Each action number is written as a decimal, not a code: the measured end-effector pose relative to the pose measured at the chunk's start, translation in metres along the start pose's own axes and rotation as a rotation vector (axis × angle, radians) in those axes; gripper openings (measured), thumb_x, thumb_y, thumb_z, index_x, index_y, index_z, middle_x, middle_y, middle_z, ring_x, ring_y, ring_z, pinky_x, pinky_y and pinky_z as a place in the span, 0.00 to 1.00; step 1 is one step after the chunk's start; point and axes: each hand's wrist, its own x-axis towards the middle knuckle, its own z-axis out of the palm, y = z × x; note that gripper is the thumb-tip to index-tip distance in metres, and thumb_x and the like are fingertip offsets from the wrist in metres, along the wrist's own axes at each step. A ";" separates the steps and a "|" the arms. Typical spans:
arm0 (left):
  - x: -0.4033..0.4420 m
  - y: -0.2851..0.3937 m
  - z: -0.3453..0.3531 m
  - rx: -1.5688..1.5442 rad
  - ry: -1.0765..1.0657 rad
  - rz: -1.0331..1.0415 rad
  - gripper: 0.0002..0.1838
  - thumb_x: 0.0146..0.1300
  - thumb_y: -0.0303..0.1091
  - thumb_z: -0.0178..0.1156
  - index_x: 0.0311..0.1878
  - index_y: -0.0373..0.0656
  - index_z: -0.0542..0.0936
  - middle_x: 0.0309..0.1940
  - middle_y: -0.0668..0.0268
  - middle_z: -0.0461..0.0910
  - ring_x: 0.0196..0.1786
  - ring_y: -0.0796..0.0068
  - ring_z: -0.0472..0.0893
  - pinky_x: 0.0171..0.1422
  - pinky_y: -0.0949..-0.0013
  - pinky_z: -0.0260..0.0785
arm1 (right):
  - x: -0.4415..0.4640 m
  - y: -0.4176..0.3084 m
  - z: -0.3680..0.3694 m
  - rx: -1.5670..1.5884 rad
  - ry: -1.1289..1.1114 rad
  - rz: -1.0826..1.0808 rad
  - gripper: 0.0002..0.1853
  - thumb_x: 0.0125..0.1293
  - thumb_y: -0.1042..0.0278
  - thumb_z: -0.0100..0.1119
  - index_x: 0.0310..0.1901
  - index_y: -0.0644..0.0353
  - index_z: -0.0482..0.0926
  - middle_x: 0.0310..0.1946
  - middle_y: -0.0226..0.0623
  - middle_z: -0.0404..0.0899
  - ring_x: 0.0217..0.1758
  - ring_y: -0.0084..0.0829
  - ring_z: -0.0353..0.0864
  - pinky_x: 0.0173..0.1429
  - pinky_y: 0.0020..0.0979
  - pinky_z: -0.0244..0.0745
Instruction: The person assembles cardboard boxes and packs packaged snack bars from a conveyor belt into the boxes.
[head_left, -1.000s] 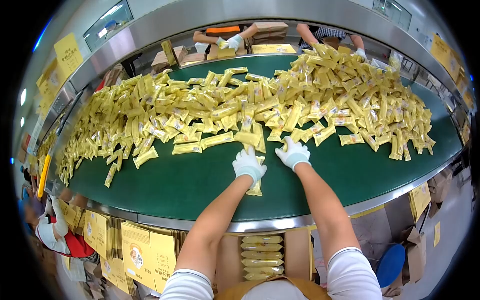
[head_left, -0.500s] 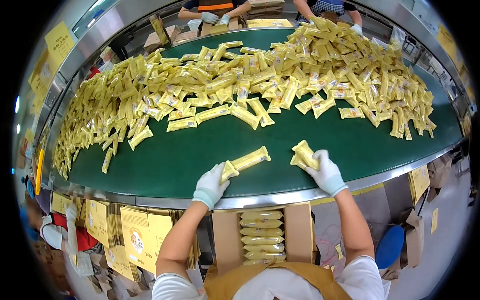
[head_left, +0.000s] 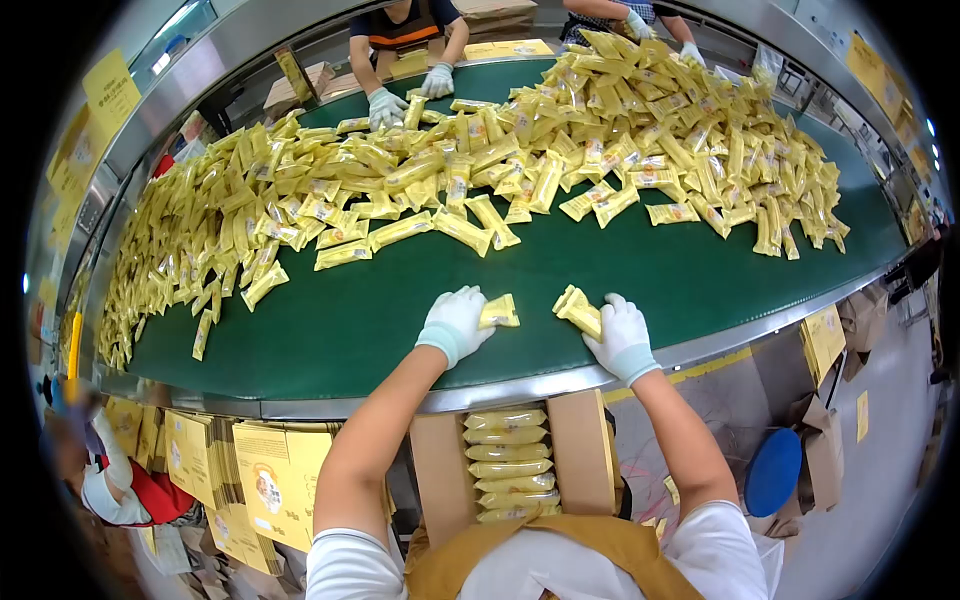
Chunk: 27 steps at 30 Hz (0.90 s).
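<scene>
My left hand (head_left: 457, 322), in a white glove, is closed around a yellow packet (head_left: 499, 311) whose end points right. To its right, my right hand (head_left: 620, 334), gloved too, grips yellow packets (head_left: 577, 311) that stick out to the upper left. Both hands are just above the near part of the green belt (head_left: 540, 275), a short way apart. A large heap of yellow packets (head_left: 420, 170) lies across the belt beyond them. Below the belt's metal edge, an open cardboard box (head_left: 442, 465) holds a row of packets (head_left: 508, 452).
Two co-workers with gloved hands are across the belt; one touches the heap (head_left: 385, 108). Another person in a red apron (head_left: 155, 495) is at the left, near stacked yellow cartons (head_left: 280, 480). A blue stool (head_left: 773, 472) stands at the right.
My hands first reached to the heap's near edge, then drew back holding packets. They have since come closer together. A co-worker's hands across the belt have moved onto the heap.
</scene>
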 end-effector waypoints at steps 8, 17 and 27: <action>-0.062 0.004 -0.001 0.005 0.111 0.368 0.41 0.60 0.48 0.65 0.72 0.35 0.65 0.59 0.55 0.74 0.63 0.56 0.73 0.73 0.57 0.61 | -0.031 -0.032 -0.006 0.004 0.023 -0.165 0.44 0.58 0.45 0.65 0.68 0.68 0.64 0.49 0.46 0.70 0.49 0.44 0.73 0.50 0.41 0.68; -0.087 -0.041 0.007 -0.004 0.008 0.002 0.49 0.58 0.49 0.71 0.75 0.35 0.59 0.57 0.50 0.75 0.59 0.50 0.76 0.66 0.55 0.68 | -0.023 -0.007 -0.071 0.592 -0.040 0.111 0.42 0.59 0.54 0.71 0.69 0.66 0.63 0.49 0.56 0.80 0.50 0.54 0.83 0.55 0.43 0.80; -0.171 0.014 -0.074 -0.935 0.491 -0.137 0.45 0.54 0.32 0.69 0.75 0.33 0.61 0.57 0.48 0.75 0.58 0.48 0.77 0.63 0.55 0.70 | -0.084 -0.107 -0.151 0.631 -0.523 -0.691 0.28 0.54 0.56 0.72 0.55 0.59 0.77 0.43 0.52 0.82 0.46 0.52 0.83 0.52 0.46 0.79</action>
